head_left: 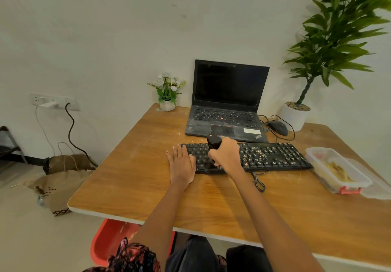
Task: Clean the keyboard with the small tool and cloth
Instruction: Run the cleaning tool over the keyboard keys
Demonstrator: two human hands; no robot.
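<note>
Right hand [227, 155] fingers clamped round small tool [213, 142], mid-frame on keyboard [275, 157]. Left hand [182, 163] flat, fingers apart, steadying. Crumbs remain right half; cloth unseen.

Left hand [182, 163] lay flat on black keyboard's [264, 157] left end, right hand [226, 155] gripped upright dark tool [213, 141], crumbs littered right keys
</note>
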